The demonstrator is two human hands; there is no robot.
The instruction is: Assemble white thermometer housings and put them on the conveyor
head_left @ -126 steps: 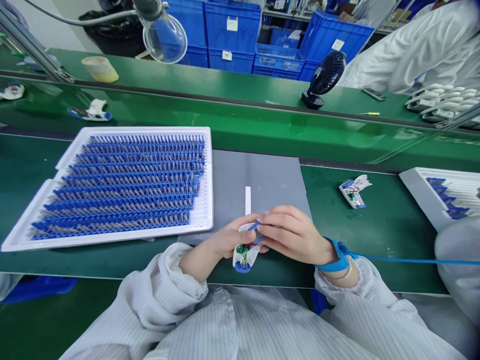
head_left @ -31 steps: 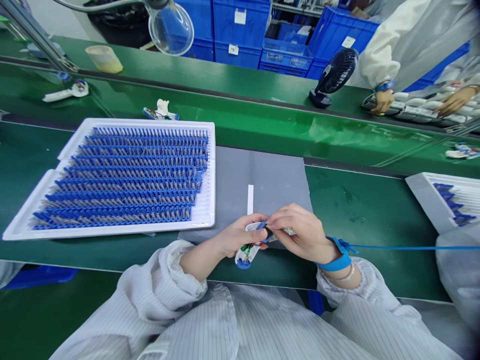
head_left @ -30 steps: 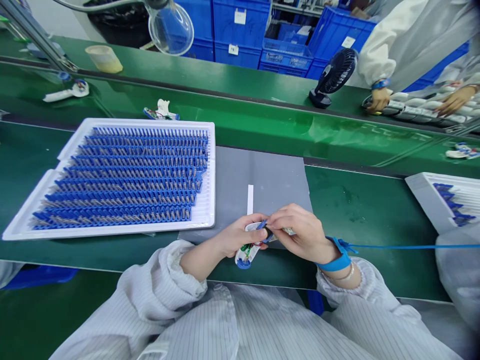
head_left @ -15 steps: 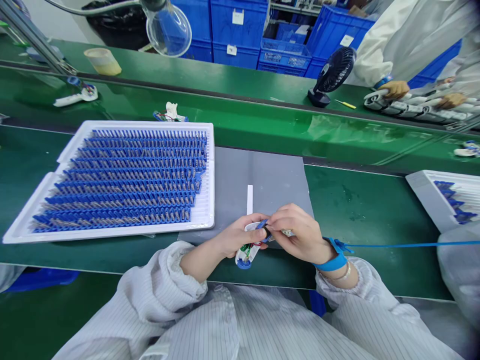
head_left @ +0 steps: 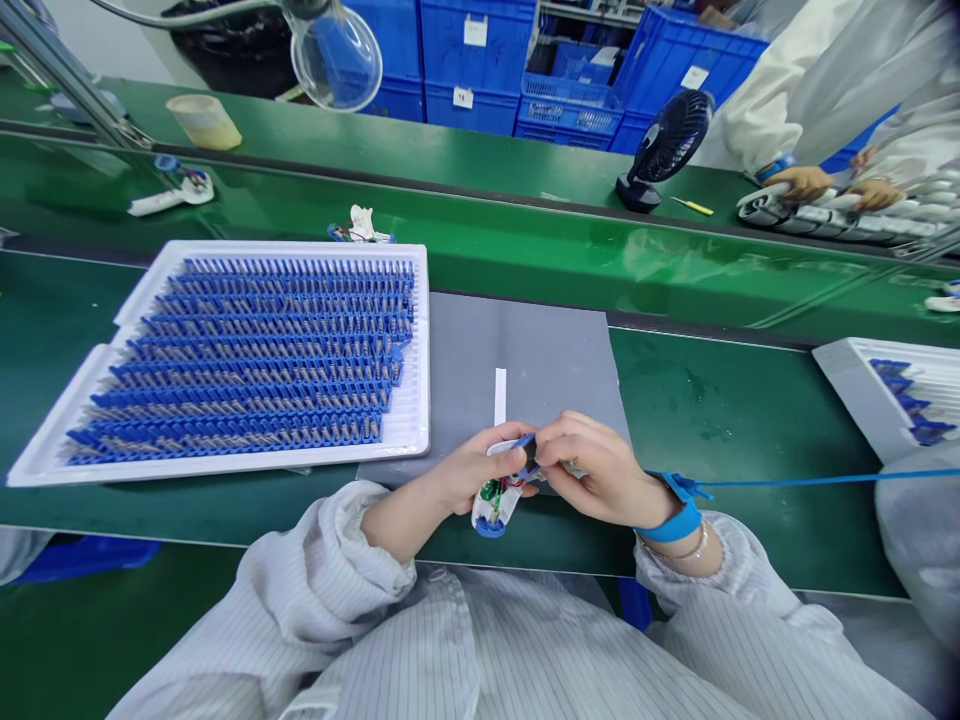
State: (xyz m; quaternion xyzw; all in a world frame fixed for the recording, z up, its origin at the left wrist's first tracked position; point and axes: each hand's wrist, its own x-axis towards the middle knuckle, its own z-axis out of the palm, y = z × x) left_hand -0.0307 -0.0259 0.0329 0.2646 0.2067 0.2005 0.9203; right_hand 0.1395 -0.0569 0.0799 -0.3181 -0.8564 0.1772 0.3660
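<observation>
My left hand grips a white plastic housing with a green circuit board and thin wires showing inside and a blue end. My right hand pinches a small blue-and-black part at the top of the housing, and the fingertips of both hands nearly meet there. Both hands are above the near edge of a grey mat. The fingers hide most of the housing's upper end. A blue wrist strap circles my right wrist, trailing a blue cord to the right.
To the left stands a white tray of blue strips carrying rows of metal springs. A second tray sits at right. A moving green belt carries white devices. Beyond it, a co-worker's hands handle white units beside a black fan.
My hands have stayed on the housing, which now tilts slightly differently. Devices on the far belt have moved right. The co-worker's hands have shifted among the white units.
</observation>
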